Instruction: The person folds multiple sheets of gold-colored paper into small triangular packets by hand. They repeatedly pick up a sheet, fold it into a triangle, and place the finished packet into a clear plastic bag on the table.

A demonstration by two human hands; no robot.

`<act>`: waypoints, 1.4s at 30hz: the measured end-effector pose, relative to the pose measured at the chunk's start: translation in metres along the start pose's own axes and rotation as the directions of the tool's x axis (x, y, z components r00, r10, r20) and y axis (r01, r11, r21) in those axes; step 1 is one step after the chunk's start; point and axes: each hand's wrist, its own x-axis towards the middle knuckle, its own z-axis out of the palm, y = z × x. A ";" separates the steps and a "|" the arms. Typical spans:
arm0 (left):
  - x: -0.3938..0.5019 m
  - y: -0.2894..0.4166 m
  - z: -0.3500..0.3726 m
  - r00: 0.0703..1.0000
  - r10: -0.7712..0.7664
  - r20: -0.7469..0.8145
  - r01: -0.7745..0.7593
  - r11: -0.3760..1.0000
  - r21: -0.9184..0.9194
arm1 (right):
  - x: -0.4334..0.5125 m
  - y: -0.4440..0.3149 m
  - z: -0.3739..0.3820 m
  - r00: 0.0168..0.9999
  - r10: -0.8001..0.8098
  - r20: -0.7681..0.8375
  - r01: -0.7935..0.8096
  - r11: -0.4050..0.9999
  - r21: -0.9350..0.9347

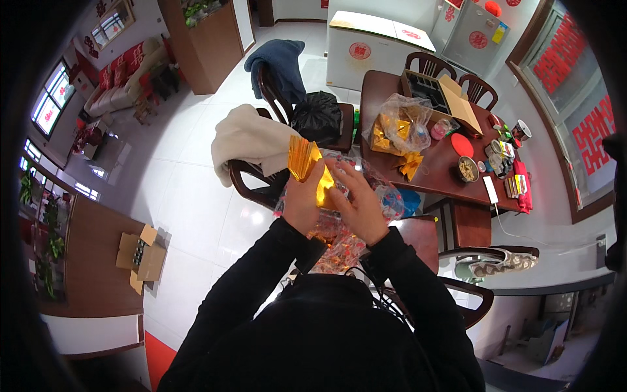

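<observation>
My left hand (302, 203) grips a thick stack of gold foil paper (300, 159), its many layered edges fanned towards the upper left. A shiny gold face (324, 188) of the foil slants down between my hands. My right hand (360, 206) is beside it, fingers spread and curved, with the thumb at the foil's right edge; whether it grips the foil is hidden. Below both hands, a clear plastic bag with red print (338, 252) lies in front of my body, with gold foil pieces (323, 237) showing in it.
The dark wooden table (392, 171) at right holds a plastic bag of gold foil (399, 125), an open cardboard box (455, 105), a bowl of food (468, 169) and a white power strip (490, 190). Chairs carry a cream blanket (254, 137) and black bag (317, 117). Another carton (149, 262) stands left.
</observation>
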 end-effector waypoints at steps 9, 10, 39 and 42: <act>0.002 -0.004 0.010 0.999 0.028 -0.031 -0.031 0.996 -0.081 | -0.006 -0.036 0.001 0.991 -0.088 -0.100 0.077 0.991 -0.107; 0.002 -0.005 0.009 1.000 0.019 -0.022 -0.021 0.996 -0.086 | -0.005 -0.034 0.003 0.989 -0.082 -0.124 0.077 0.996 -0.045; 0.007 0.009 0.018 0.968 0.207 -0.145 -0.203 0.978 0.047 | -0.006 -0.024 -0.034 0.964 -0.041 -0.263 0.031 0.999 -0.041; 0.004 0.011 0.023 0.953 0.260 -0.155 -0.249 0.965 0.088 | -0.005 -0.018 -0.023 0.939 0.108 -0.325 0.020 0.930 0.367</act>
